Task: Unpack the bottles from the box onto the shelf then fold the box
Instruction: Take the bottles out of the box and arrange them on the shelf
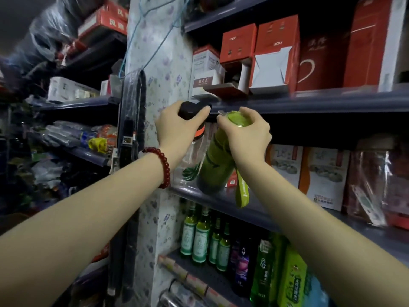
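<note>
Single head view, close, angled slightly upward at shelf (287, 103).

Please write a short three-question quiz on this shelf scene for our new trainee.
1. True or false: the left hand grips the clear bottle by its black cap.
2. Which bottle does the right hand hold? A) green bottle B) red bottle C) none
3. Fill in: a green ____ hangs over the shelf edge.

Key: 1 true; 2 A; 3 strap.
</note>
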Demonstrator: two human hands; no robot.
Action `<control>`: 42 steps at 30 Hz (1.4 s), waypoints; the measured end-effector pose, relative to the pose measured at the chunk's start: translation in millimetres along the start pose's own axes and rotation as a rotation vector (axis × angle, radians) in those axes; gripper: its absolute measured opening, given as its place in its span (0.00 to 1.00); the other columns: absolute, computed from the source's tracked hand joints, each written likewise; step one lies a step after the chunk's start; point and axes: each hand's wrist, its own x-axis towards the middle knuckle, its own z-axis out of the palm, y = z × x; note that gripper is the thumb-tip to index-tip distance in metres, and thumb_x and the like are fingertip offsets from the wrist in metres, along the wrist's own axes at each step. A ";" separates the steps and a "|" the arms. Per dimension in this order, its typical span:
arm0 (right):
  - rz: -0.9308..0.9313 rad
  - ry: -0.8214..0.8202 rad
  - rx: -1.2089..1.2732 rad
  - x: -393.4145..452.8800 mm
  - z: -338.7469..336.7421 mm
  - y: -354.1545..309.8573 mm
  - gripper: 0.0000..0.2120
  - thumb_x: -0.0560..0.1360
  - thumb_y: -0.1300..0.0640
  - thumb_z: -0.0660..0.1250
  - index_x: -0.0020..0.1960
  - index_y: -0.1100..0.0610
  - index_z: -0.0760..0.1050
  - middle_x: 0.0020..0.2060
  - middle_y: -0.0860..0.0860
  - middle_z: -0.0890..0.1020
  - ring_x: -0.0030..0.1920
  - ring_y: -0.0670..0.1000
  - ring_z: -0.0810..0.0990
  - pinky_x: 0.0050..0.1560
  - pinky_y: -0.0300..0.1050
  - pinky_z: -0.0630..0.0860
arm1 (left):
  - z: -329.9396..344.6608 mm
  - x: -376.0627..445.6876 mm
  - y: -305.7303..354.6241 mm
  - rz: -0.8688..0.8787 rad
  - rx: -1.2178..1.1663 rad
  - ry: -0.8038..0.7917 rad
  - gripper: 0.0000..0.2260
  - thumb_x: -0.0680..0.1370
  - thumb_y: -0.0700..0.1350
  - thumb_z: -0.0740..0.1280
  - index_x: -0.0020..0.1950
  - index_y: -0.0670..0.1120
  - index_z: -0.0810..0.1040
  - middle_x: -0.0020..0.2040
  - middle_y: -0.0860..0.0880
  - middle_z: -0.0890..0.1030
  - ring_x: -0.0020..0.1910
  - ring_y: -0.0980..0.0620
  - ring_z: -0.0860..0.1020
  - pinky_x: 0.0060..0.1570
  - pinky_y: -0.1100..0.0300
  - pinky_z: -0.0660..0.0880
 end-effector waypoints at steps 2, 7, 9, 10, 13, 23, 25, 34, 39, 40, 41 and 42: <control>-0.024 0.037 -0.013 3.9 -7.5 0.6 0.27 0.68 0.46 0.74 0.65 0.51 0.75 0.58 0.47 0.80 0.60 0.47 0.73 0.61 0.40 0.67 | 9.7 -1.1 4.3 0.046 -0.017 -0.011 0.13 0.70 0.58 0.71 0.44 0.49 0.81 0.41 0.54 0.82 0.44 0.54 0.80 0.47 0.58 0.77; -0.037 0.103 -0.019 9.7 -27.5 10.4 0.27 0.68 0.46 0.74 0.65 0.50 0.75 0.58 0.45 0.80 0.60 0.45 0.74 0.53 0.29 0.60 | 36.0 -8.2 13.2 0.108 -0.063 -0.065 0.12 0.69 0.57 0.72 0.44 0.49 0.81 0.42 0.54 0.83 0.44 0.57 0.79 0.48 0.61 0.76; -0.042 0.129 -0.033 11.9 -35.2 15.8 0.27 0.68 0.45 0.74 0.65 0.50 0.75 0.58 0.45 0.80 0.58 0.45 0.74 0.48 0.27 0.58 | 46.8 -11.2 15.3 0.116 -0.048 -0.080 0.13 0.70 0.58 0.72 0.44 0.49 0.81 0.43 0.54 0.83 0.45 0.57 0.79 0.48 0.61 0.76; -0.042 0.136 -0.040 13.3 -39.0 18.3 0.27 0.68 0.45 0.74 0.65 0.50 0.75 0.58 0.45 0.80 0.57 0.44 0.73 0.46 0.26 0.59 | 52.3 -12.4 15.5 0.112 -0.050 -0.088 0.13 0.69 0.58 0.72 0.44 0.50 0.81 0.43 0.54 0.83 0.45 0.57 0.79 0.49 0.60 0.76; -0.023 0.145 -0.063 19.7 -49.9 25.7 0.27 0.68 0.45 0.74 0.65 0.51 0.75 0.57 0.46 0.80 0.54 0.42 0.70 0.48 0.25 0.60 | 68.2 -13.4 11.7 0.087 -0.076 -0.116 0.14 0.69 0.60 0.72 0.43 0.51 0.81 0.42 0.54 0.83 0.45 0.56 0.80 0.50 0.58 0.77; 0.111 0.200 -0.026 48.0 -68.5 45.6 0.29 0.65 0.44 0.75 0.64 0.52 0.76 0.57 0.50 0.80 0.63 0.53 0.73 0.64 0.48 0.72 | 103.9 -13.7 -0.5 0.162 -0.023 -0.206 0.12 0.69 0.58 0.72 0.46 0.52 0.81 0.45 0.56 0.82 0.46 0.59 0.77 0.43 0.77 0.65; 0.135 0.191 -0.028 55.7 -68.2 46.2 0.29 0.65 0.44 0.76 0.63 0.53 0.77 0.53 0.50 0.80 0.61 0.53 0.75 0.64 0.50 0.73 | 109.0 -9.9 -3.2 0.161 -0.010 -0.215 0.13 0.69 0.58 0.72 0.47 0.51 0.81 0.45 0.56 0.82 0.47 0.58 0.77 0.43 0.75 0.65; 0.246 0.055 0.021 89.1 -65.8 56.3 0.29 0.63 0.44 0.77 0.60 0.56 0.77 0.53 0.52 0.82 0.54 0.54 0.79 0.56 0.50 0.76 | 123.6 16.5 -15.4 0.086 0.029 -0.391 0.12 0.69 0.59 0.73 0.43 0.52 0.81 0.38 0.59 0.80 0.40 0.66 0.76 0.38 0.76 0.67; 0.274 -0.122 -0.008 100.0 -65.1 62.0 0.33 0.63 0.47 0.77 0.64 0.58 0.71 0.56 0.54 0.80 0.55 0.56 0.78 0.59 0.56 0.76 | 129.4 31.1 -27.6 0.039 -0.018 -0.445 0.12 0.69 0.58 0.73 0.45 0.51 0.83 0.38 0.60 0.81 0.40 0.67 0.77 0.38 0.73 0.69; 0.266 -0.139 -0.008 102.1 -64.6 64.1 0.33 0.63 0.49 0.77 0.63 0.59 0.70 0.55 0.55 0.80 0.54 0.56 0.79 0.58 0.55 0.77 | 131.0 33.1 -28.9 0.030 -0.032 -0.458 0.13 0.69 0.58 0.73 0.46 0.51 0.83 0.39 0.59 0.82 0.41 0.66 0.78 0.39 0.72 0.71; 0.249 -0.155 -0.006 103.5 -63.3 66.0 0.31 0.63 0.51 0.78 0.61 0.59 0.70 0.54 0.54 0.80 0.53 0.55 0.79 0.57 0.54 0.77 | 132.8 35.7 -30.6 0.019 -0.042 -0.467 0.14 0.68 0.58 0.74 0.47 0.51 0.84 0.40 0.58 0.83 0.42 0.65 0.78 0.40 0.70 0.72; 0.230 -0.170 -0.004 103.6 -61.3 67.3 0.31 0.62 0.51 0.79 0.59 0.58 0.69 0.52 0.53 0.80 0.51 0.53 0.80 0.55 0.53 0.78 | 134.1 38.1 -31.7 0.005 -0.053 -0.468 0.14 0.68 0.58 0.74 0.47 0.51 0.84 0.40 0.58 0.83 0.42 0.64 0.79 0.41 0.69 0.73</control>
